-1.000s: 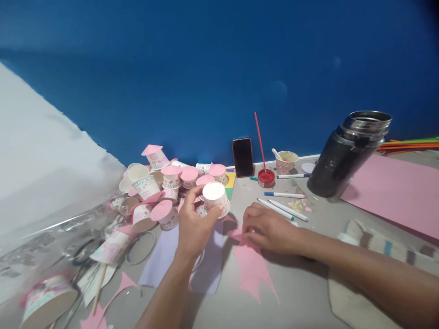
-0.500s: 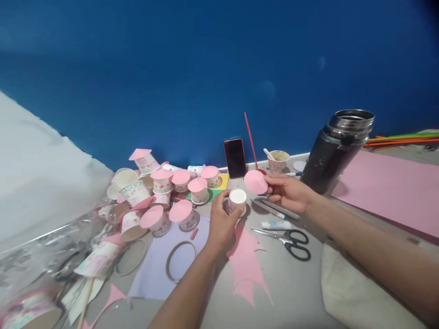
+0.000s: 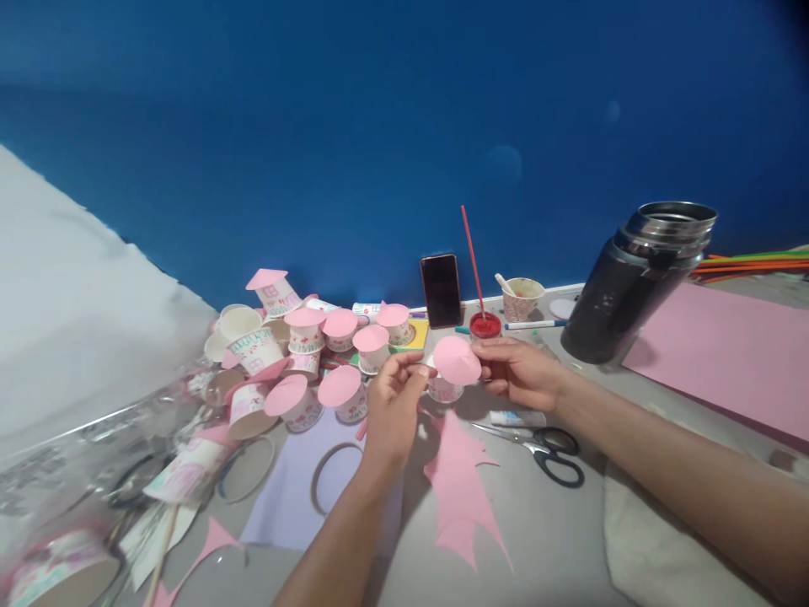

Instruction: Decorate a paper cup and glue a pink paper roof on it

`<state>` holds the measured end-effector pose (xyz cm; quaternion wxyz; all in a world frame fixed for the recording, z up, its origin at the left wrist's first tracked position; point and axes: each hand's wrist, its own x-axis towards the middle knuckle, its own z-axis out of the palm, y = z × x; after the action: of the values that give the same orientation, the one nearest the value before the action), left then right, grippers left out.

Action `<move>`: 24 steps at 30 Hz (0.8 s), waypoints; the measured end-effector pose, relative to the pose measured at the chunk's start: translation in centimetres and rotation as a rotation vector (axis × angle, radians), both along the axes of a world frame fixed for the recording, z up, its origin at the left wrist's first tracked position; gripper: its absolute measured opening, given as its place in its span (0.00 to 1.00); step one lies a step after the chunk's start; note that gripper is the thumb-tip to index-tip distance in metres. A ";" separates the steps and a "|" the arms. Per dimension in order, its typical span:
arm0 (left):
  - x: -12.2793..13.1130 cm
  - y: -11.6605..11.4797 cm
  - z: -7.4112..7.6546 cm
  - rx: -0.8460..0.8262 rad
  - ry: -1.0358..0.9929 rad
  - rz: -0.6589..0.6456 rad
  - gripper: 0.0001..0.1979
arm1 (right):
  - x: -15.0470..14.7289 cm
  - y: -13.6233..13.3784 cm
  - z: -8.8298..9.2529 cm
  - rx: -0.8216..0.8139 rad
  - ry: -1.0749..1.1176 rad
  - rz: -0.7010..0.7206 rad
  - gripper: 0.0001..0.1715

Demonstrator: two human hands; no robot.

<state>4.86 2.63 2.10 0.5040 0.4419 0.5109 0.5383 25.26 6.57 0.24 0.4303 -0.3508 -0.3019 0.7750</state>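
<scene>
My right hand pinches a shallow pink paper cone by its right edge. The cone is over a small decorated paper cup standing on the table, hiding most of its top; whether they touch I cannot tell. My left hand is just left of the cup, thumb and forefinger drawn together near the cone's left edge; what lies between them, if anything, is hidden. Below the cup is a cut pink paper scrap. Scissors and a glue tube lie to the right.
Several cups with pink cone tops crowd the left side. A phone leans on the blue wall beside a red pot with a stick. A dark flask stands at right, near pink paper. A tape ring lies on lilac paper.
My right hand has brought the pink cone left and down over the cup. My left hand has loosened from around the cup, its fingertips now closer together. The view has shifted slightly.
</scene>
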 end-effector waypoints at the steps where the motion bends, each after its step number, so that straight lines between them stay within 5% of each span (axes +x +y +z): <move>1: 0.1 0.1 0.0 -0.032 -0.066 -0.014 0.18 | -0.1 0.0 0.0 0.006 -0.009 0.002 0.16; 9: 0.6 1.2 -0.4 -0.070 -0.187 -0.021 0.22 | -0.7 0.6 -0.1 0.079 -0.126 -0.019 0.18; 24: -0.2 2.5 -1.9 -0.188 -0.153 0.027 0.20 | -0.4 1.1 -1.1 0.366 -0.601 -0.197 0.08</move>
<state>4.71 5.11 0.22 0.5735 0.3434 0.5251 0.5267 24.91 7.69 -0.83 0.4506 -0.5075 -0.5135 0.5251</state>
